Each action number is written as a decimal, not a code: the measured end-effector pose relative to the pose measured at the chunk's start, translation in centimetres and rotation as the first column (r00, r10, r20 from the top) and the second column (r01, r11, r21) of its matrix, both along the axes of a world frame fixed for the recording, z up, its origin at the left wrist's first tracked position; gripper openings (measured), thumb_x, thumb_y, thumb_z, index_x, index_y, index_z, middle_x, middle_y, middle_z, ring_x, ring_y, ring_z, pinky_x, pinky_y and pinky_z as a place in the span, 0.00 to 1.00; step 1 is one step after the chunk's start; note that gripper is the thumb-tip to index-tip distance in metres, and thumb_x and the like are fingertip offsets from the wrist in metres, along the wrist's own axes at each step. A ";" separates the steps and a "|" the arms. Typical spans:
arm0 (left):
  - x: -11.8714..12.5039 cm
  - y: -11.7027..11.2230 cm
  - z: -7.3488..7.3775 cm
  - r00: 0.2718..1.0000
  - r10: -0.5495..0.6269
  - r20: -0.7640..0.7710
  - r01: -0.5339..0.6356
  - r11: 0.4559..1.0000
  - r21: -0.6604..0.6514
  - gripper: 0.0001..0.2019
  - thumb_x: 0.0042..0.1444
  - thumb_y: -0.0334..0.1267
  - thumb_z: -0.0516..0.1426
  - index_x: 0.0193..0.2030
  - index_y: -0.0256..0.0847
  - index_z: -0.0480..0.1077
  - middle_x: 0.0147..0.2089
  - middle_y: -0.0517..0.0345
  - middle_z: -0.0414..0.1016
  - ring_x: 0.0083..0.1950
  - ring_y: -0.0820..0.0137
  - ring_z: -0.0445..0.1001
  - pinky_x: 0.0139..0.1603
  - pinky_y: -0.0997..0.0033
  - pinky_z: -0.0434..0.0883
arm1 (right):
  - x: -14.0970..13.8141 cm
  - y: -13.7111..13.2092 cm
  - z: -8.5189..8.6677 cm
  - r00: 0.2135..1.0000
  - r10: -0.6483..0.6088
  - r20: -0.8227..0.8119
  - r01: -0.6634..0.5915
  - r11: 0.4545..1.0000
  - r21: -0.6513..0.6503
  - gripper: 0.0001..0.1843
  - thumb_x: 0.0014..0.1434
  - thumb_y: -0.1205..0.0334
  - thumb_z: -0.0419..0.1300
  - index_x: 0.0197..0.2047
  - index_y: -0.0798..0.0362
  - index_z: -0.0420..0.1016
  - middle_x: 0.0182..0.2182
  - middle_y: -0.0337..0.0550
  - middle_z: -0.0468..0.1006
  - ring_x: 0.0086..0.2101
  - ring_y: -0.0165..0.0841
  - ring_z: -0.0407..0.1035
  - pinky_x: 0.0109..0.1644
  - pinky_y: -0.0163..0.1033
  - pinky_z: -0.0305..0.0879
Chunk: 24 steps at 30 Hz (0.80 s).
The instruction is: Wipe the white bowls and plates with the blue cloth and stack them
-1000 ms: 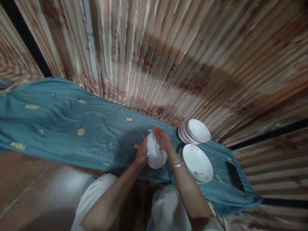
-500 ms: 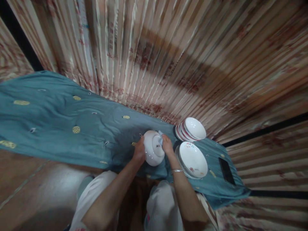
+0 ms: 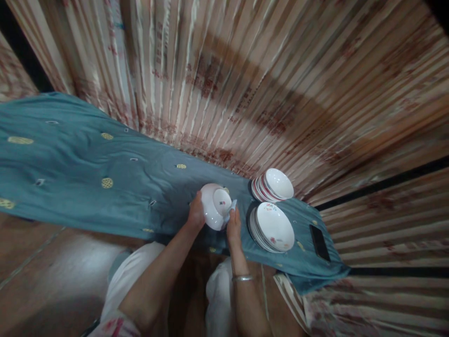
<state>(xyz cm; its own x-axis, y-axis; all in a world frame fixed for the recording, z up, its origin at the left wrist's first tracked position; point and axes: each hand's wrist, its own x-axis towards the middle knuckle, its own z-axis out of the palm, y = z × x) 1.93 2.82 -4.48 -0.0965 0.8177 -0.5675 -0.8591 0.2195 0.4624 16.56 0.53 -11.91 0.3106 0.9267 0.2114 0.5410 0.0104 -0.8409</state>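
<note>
The left hand [image 3: 195, 213] was closed around the side of a white ceramic bowl [image 3: 213, 208], its fingers curled against the outer wall. The bowl sat just to the right of that hand, held up and tilted with its underside and foot ring turned up toward the camera. A small coloured mark showed inside the foot ring. The right hand [image 3: 233, 230] was pinched closed on a pale blue rag [image 3: 231, 210], pressing it against the lower right of the bowl, so the bowl lay between the two hands. A metal bangle [image 3: 242, 278] circled the right wrist.

Just to the right of the right hand stood a stack of white plates with floral decoration [image 3: 272, 227], and beyond it, further from the hand, a stack of white dishes with red-banded rims [image 3: 272, 185]. The two stacks stood nearly touching. Further right of that hand, a black phone [image 3: 319, 242] lay near the edge of a teal cloth with yellow embroidered ovals [image 3: 77, 164], which ran under all of these things and stretched far left of the left hand. A striped, stained curtain [image 3: 224, 89] hung beyond the cloth. Below the left hand, a white garment [image 3: 131, 290] covered the person's lap, and a brown floor [image 3: 52, 267] showed further left.
</note>
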 end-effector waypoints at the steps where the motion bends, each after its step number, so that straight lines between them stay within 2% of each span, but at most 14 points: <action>1: 0.0 0.1 -0.1 1.000 0.007 0.000 -0.007 1.000 -0.004 0.16 0.67 0.43 0.50 0.39 0.36 0.74 0.36 0.49 0.82 0.51 0.60 0.79 0.57 0.63 0.72 | -0.4 -0.6 -0.2 1.000 0.000 -0.017 0.001 1.000 0.021 0.35 0.68 0.45 0.40 0.67 0.58 0.61 0.61 0.59 0.71 0.62 0.42 0.63 0.64 0.54 0.59; 7: 0.1 -0.1 0.1 0.999 0.022 0.031 -0.021 0.999 -0.024 0.17 0.67 0.43 0.48 0.41 0.34 0.74 0.40 0.46 0.82 0.51 0.59 0.79 0.56 0.63 0.72 | -3.7 -4.2 -0.1 0.994 -0.108 0.033 0.105 0.991 0.084 0.39 0.69 0.44 0.35 0.70 0.67 0.52 0.67 0.70 0.57 0.68 0.46 0.52 0.68 0.61 0.54; 11: -0.1 -0.6 0.9 0.995 -0.036 0.090 0.034 0.999 0.021 0.22 0.69 0.44 0.42 0.46 0.34 0.74 0.40 0.46 0.83 0.52 0.58 0.78 0.58 0.61 0.71 | -5.5 -6.3 0.8 0.989 -0.058 0.137 0.036 0.986 0.163 0.37 0.71 0.47 0.37 0.72 0.66 0.46 0.70 0.71 0.49 0.71 0.48 0.43 0.69 0.66 0.49; 16: -0.2 -1.1 1.8 0.991 -0.066 0.113 0.066 0.998 0.002 0.24 0.70 0.45 0.41 0.52 0.31 0.71 0.43 0.44 0.82 0.53 0.58 0.78 0.60 0.60 0.70 | -6.3 -7.1 1.8 0.945 -0.018 0.327 -0.042 0.983 0.177 0.36 0.72 0.51 0.38 0.73 0.67 0.44 0.70 0.74 0.48 0.72 0.52 0.39 0.67 0.72 0.48; 20: -0.2 -1.3 2.2 0.988 -0.087 0.125 0.089 0.996 -0.012 0.23 0.69 0.44 0.42 0.53 0.31 0.71 0.45 0.43 0.82 0.54 0.57 0.78 0.61 0.57 0.70 | -6.3 -6.6 2.7 0.861 0.023 0.508 -0.162 0.959 0.231 0.33 0.72 0.57 0.41 0.75 0.62 0.43 0.70 0.70 0.51 0.71 0.51 0.41 0.66 0.71 0.52; 24: -0.3 -1.5 1.9 0.987 -0.094 0.133 0.096 0.995 -0.007 0.21 0.69 0.43 0.45 0.51 0.31 0.73 0.44 0.41 0.83 0.54 0.58 0.79 0.61 0.59 0.71 | -6.2 -5.9 4.8 0.710 0.131 0.692 -0.345 0.921 0.179 0.31 0.71 0.65 0.44 0.75 0.56 0.45 0.71 0.62 0.53 0.72 0.46 0.41 0.68 0.64 0.54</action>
